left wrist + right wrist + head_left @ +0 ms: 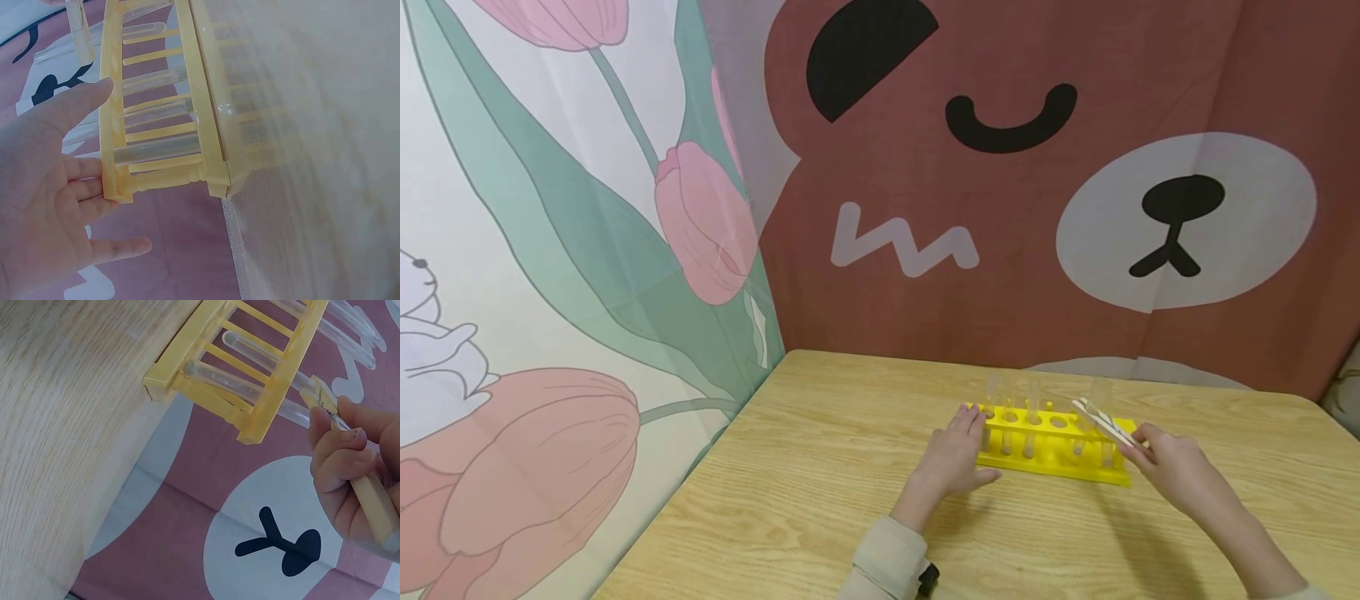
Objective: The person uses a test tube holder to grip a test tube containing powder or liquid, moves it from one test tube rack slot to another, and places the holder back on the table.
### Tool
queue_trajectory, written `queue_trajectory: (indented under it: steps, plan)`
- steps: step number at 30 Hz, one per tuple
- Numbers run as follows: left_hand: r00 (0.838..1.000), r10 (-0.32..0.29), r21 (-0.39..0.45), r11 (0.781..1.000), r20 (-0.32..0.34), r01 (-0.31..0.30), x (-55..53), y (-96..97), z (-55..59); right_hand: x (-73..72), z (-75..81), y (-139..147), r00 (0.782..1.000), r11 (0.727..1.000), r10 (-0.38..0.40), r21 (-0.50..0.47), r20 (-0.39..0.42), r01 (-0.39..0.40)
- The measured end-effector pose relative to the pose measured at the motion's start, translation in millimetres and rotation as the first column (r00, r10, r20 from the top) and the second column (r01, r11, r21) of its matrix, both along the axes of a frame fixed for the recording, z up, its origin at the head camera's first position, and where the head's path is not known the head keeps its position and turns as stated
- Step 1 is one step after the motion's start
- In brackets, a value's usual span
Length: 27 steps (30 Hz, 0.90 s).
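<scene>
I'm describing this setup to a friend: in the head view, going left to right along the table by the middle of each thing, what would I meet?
Left hand → yellow rack → wooden clamp → right hand.

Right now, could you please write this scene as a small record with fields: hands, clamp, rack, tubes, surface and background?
left hand: touches left end of rack
right hand: holds clamp
clamp: wooden, tip at a tube near rack's right end; grip on it unclear
rack: yellow, on table
tubes: clear, several in rack
surface: wood-look table
background: backdrop with bear face
</scene>
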<state>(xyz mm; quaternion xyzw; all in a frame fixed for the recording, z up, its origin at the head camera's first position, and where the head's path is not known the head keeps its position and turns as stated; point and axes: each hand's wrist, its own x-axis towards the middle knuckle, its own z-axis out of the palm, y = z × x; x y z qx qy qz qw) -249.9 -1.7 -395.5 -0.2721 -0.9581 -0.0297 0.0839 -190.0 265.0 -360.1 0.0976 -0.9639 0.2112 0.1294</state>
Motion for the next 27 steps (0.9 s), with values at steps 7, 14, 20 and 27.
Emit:
queue_trajectory:
  steps: [7,14,20,27]
  plan:
    - [1.0,0.003,-0.007,1.0,-0.002,-0.003,0.1,0.1,0.3,1.6,-1.5,-1.3,1.0,1.0,0.008,-0.003,-0.021,-0.008]
    - [1.0,0.004,-0.005,1.0,-0.001,-0.004,0.4,0.0,0.7,1.3,-1.9,-1.2,1.0,1.0,0.013,-0.005,-0.026,-0.013]
    - [1.0,0.003,-0.013,1.0,-0.012,-0.003,1.1,-0.1,1.1,1.0,-0.5,-2.1,1.0,1.0,0.003,0.001,-0.027,-0.003]
    - [1.0,0.009,-0.008,1.0,-0.005,-0.009,0.8,0.3,0.3,2.1,-1.1,-1.7,1.0,1.0,0.007,0.002,-0.029,-0.007]
